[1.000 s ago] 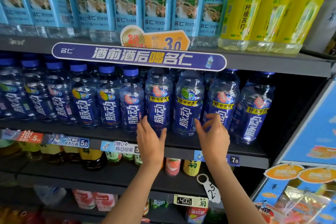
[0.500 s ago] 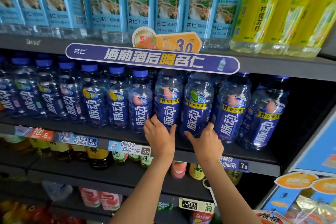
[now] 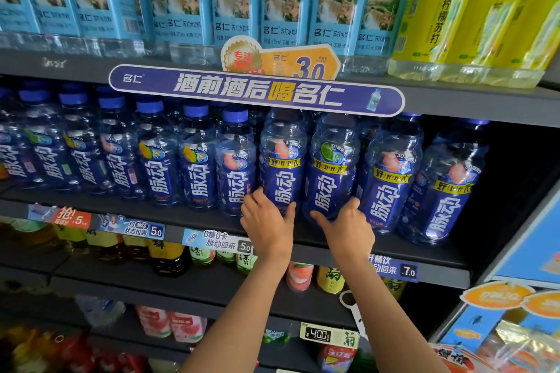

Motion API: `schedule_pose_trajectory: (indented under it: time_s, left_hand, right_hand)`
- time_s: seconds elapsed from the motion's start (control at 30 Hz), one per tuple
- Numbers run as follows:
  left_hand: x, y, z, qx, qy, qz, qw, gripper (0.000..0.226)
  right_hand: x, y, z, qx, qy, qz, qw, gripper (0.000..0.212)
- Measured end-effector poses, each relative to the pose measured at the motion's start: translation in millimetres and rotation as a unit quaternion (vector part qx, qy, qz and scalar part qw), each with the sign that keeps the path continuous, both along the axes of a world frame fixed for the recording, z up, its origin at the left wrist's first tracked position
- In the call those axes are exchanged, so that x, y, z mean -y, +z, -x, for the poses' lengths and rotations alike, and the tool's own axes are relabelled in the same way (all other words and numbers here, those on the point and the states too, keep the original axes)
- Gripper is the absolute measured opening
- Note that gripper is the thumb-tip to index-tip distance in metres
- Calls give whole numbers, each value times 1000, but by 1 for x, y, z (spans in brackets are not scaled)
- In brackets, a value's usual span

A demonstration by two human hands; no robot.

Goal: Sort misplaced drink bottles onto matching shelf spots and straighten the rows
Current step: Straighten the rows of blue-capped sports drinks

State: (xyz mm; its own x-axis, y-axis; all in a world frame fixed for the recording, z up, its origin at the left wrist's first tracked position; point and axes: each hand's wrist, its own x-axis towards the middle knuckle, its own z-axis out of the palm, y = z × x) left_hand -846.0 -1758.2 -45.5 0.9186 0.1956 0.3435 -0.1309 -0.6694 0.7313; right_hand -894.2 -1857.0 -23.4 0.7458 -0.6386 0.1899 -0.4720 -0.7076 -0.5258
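The two large blue bottles at the centre of the middle shelf [image 3: 303, 233] were the ones being handled. The peach-label bottle [image 3: 283, 166] stood upright at the shelf's front edge with the left hand [image 3: 266, 227] wrapped round its base, thumb on the right flank and fingers on the left, so that grip was clamped on it. Just beside it, the lime-label bottle [image 3: 331, 172] also stood upright, and the right hand [image 3: 348, 228] held its lower body the same way, thumb reaching left under the label and fingers curled round the right side.

A second before, the right hand had been at the gap between the lime bottle and the next peach bottle to its right [image 3: 391, 179]; half a second before, it had come across to the lime bottle's base. By this moment both hands sat lower and more fully round their bottles than they had, and the pair stood close together with labels facing out. My reading was that the person was squaring these two against each other and drawing them level with the front edge, so the straightening of this part of the row was nearly done.

The lime bottle was the odd flavour among peach neighbours, which suggested it might yet need another spot, though the pictures did not settle that.

Outward from there, smaller blue bottles [image 3: 197, 166] filled the shelf to the left, and pale-blue soda water bottles [image 3: 233, 3] and yellow lemon bottles [image 3: 454, 18] lined the shelf above.
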Motion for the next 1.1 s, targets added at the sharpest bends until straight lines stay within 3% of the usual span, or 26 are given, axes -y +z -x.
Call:
schedule_pose_trajectory:
  time_s: [0.17, 0.4, 0.6, 1.0, 1.1]
  left_hand:
    - [-3, -2, 6, 19, -10, 14, 1000, 71]
    - [11, 14, -4, -33, 16, 15, 999, 90]
    - [19, 18, -8, -34, 51, 47, 997, 86]
    - [0, 17, 0, -35, 19, 30, 999, 86]
    - [-3, 19, 9, -7, 8, 66, 998, 81]
  right_hand:
    - [1, 4, 1, 3, 5, -18, 1000, 64]
    - [-3, 20, -8, 20, -17, -35, 999, 79]
    - [-7, 24, -16, -4, -30, -34, 999, 79]
    - [-11, 25, -6, -6, -35, -27, 999, 74]
    - [-9, 27, -3, -9, -16, -42, 999, 74]
